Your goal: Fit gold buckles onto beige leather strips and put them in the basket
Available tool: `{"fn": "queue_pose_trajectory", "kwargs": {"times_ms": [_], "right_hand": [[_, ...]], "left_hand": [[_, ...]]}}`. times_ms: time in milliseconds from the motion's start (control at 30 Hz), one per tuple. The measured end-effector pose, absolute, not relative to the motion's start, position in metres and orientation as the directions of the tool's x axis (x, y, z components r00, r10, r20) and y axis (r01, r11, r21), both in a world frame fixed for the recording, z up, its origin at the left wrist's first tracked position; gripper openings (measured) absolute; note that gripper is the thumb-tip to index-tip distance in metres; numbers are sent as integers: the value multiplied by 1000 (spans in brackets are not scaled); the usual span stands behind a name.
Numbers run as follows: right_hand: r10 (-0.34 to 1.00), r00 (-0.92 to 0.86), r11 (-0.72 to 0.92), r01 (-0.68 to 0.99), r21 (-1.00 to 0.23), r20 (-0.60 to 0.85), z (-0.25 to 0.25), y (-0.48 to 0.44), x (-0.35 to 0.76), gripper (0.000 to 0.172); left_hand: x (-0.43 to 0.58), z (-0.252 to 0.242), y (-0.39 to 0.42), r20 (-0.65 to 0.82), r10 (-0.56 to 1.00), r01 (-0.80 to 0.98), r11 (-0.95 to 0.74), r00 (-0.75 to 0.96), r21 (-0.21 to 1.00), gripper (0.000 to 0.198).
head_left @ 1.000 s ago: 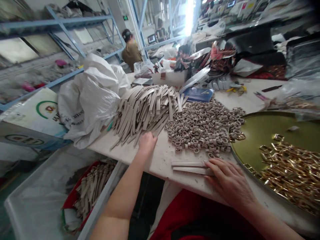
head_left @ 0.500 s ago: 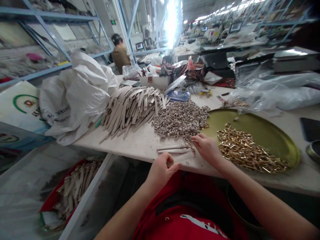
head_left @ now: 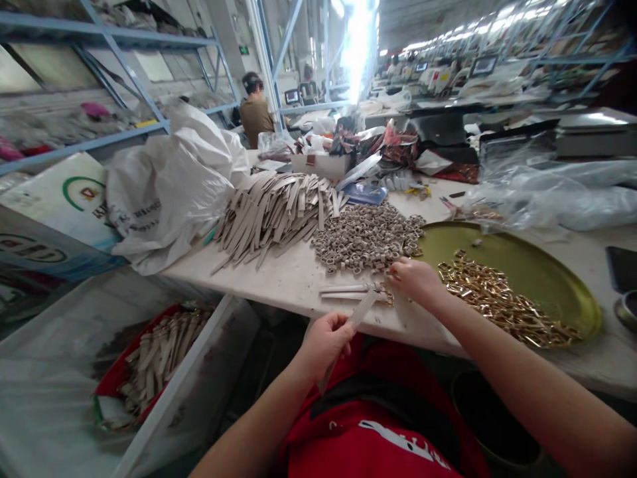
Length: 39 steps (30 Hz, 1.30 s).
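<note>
My left hand (head_left: 328, 342) is closed on a flat beige strap (head_left: 365, 307), whose free end points up and away over the table edge. At the near right side of a heap of small beige loops (head_left: 365, 236), my right hand (head_left: 417, 284) has its fingers pinched together. Whether a loop is between those fingertips is hidden. Just beyond the held strap, a few straps (head_left: 343, 289) lie side by side with gold-coloured hardware at their right ends. Gold metal buckles (head_left: 497, 299) are heaped on a round olive tray (head_left: 537, 259) to the right of my right hand.
Many loose straps (head_left: 273, 212) are piled at the back left, beside a white sack (head_left: 169, 179). Below the table edge, a red-rimmed container (head_left: 114, 372) with strap pieces sits inside a lined bin (head_left: 199, 358). Clear plastic bags (head_left: 562, 189) lie at the back right. A person (head_left: 256, 113) is far behind.
My left hand has drawn a strap toward me and turned it upward, off the laid-out row. My right hand has moved from the strap ends to the edge of the loop heap.
</note>
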State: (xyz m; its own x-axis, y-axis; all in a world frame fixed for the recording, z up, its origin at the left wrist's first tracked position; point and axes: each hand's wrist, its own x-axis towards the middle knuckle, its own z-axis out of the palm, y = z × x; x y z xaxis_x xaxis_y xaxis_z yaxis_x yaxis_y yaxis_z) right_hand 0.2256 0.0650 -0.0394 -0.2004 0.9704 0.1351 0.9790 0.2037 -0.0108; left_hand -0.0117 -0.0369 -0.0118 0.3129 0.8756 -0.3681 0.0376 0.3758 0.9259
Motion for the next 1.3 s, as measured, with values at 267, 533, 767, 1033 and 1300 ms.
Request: {"fn": "queue_pose_trajectory", "kwargs": {"times_ms": [267,533,767,1033,1300], "right_hand": [[976,-183,194,977,-91,120,-52,56,228,18],[972,-57,164,855,-491,226,-52,45,246,16],[939,143,-294,-147,-945,-314,-37,32,238,32],[898,26,-387,-432,-815,-440,-32,9,199,32],[924,-52,-364,-430,-826,-380,-30,-14,185,32]], "left_hand": [[-4,-20,-22,-450,837,8,471,311,882,12],[3,-28,-8,-487,784,32,516,384,856,21],[12,-23,4,-396,782,122,388,480,914,16],[23,-15,6,-336,816,184,282,471,942,24],[18,-13,-6,-341,834,255,250,434,934,21]]}}
